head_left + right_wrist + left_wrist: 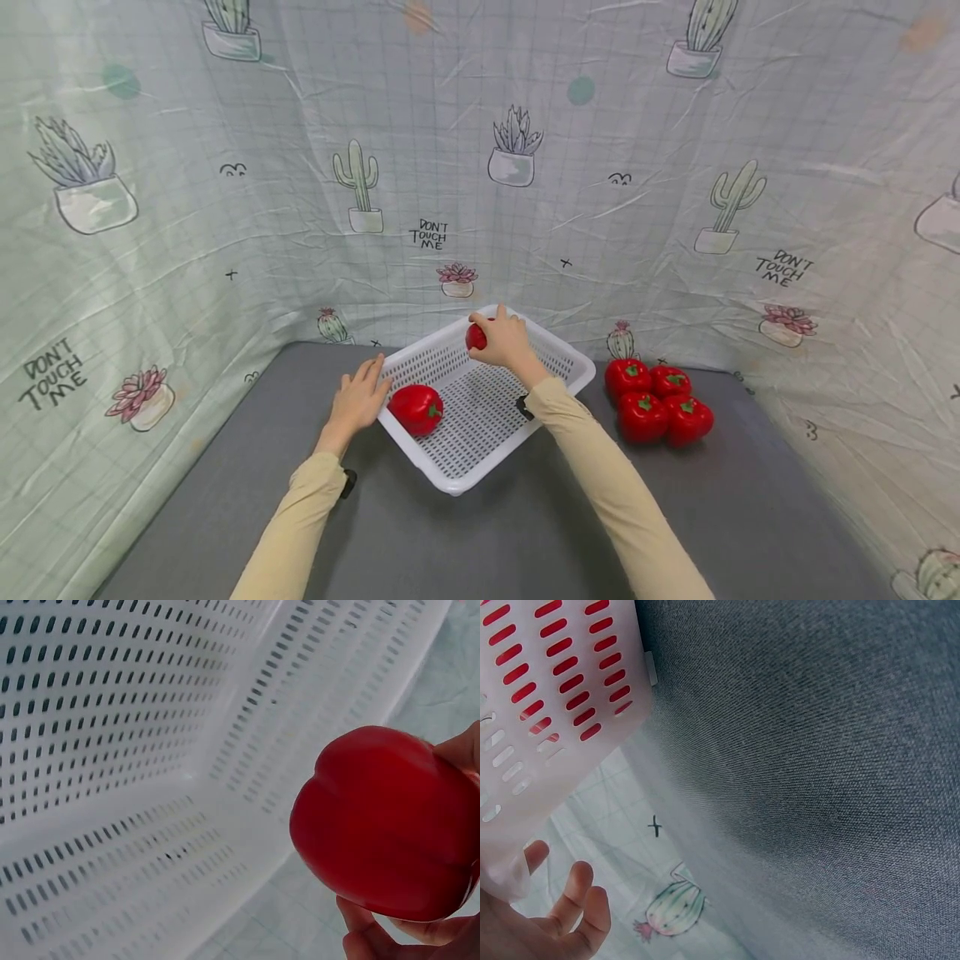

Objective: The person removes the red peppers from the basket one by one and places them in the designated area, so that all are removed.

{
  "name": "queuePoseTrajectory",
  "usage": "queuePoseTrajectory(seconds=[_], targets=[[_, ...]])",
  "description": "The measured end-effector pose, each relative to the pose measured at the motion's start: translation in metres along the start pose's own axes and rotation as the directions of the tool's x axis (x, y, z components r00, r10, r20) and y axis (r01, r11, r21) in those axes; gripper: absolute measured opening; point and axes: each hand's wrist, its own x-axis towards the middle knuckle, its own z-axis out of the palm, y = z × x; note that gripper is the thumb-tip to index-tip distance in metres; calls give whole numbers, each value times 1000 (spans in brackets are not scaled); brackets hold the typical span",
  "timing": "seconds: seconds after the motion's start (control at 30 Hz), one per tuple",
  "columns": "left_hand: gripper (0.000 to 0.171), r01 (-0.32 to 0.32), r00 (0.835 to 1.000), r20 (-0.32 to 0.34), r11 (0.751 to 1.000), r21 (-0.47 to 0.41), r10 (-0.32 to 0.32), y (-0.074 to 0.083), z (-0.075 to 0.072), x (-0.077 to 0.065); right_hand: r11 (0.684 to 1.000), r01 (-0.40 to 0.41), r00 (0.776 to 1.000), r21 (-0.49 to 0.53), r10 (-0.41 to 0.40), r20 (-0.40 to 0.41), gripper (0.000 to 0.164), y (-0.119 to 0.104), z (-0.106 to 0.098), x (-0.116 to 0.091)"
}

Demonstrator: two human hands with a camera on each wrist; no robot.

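My right hand [504,340] grips a red bell pepper [386,825], thumb on one side and fingers on the other. In the head view, hand and pepper are over the far part of a white perforated plastic basket [450,485]. My left hand [358,400] holds the basket's left rim; in the left wrist view its fingers [577,889] show beside the rim, partly hidden by it. Another red bell pepper [416,410] lies inside the basket at the left, its green stem facing right. Its red shows through the slots in the left wrist view.
Several red bell peppers [643,417] with green stems stand grouped on the grey table [480,550], right of the basket. A pale curtain [465,100] printed with cactus pots hangs close behind the basket and along both sides.
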Motion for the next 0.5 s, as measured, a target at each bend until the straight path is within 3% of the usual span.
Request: queuePoseTrajectory(seconds=[0.17,0.5], targets=[[56,1,1000,-8,1000,0,-1,0,0,1,997,17,999,77,-14,-33,55,2,-6,-6],[55,0,1000,-3,1000,-5,0,1,0,0,973,89,983,214,-52,-175,50,1,-17,-31]])
